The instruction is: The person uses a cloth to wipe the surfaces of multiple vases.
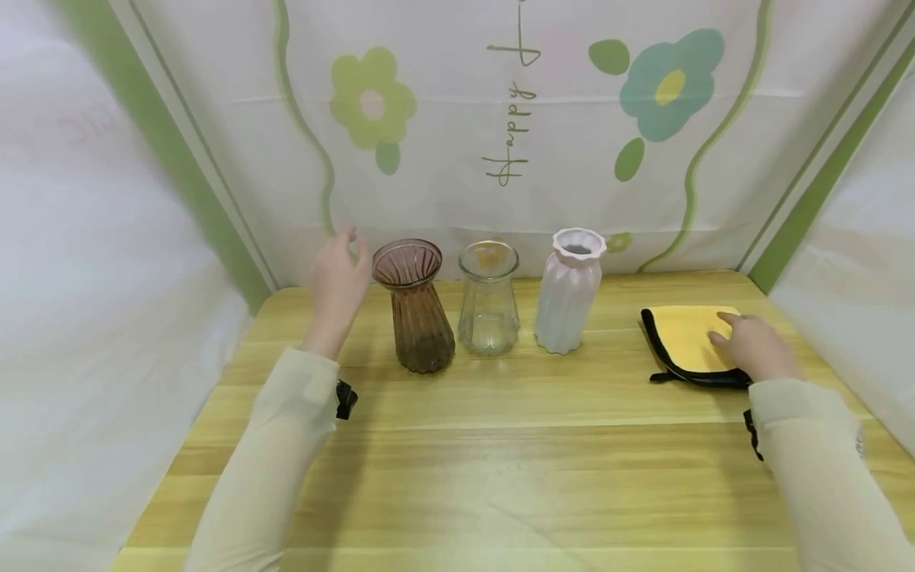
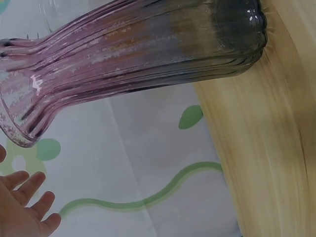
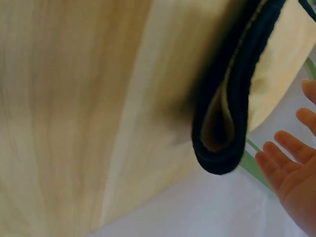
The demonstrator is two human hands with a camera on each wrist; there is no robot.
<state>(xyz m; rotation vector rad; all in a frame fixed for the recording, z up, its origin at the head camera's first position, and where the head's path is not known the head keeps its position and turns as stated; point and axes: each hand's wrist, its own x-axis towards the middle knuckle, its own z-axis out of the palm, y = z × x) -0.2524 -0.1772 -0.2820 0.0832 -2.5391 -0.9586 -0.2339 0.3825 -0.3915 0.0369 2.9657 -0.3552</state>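
Note:
My left hand (image 1: pixel 340 274) hovers just left of the flared rim of a ribbed purple-brown glass vase (image 1: pixel 423 322). In the left wrist view the fingers (image 2: pixel 30 190) are spread and hold nothing, with the vase (image 2: pixel 148 44) apart from them. My right hand (image 1: pixel 759 346) is over the right side of a folded yellow cloth (image 1: pixel 689 338) with black edging. Seen from the right wrist, its fingers (image 3: pixel 286 153) are loosely extended beside the cloth's folded edge (image 3: pixel 222 148), gripping nothing.
A clear glass vase (image 1: pixel 489 306) stands right of the purple-brown one, then a white-and-pink fluted vase (image 1: pixel 568 298). All stand near the back of the wooden table (image 1: pixel 500 461). A white floral curtain (image 1: pixel 443 191) hangs behind and at both sides.

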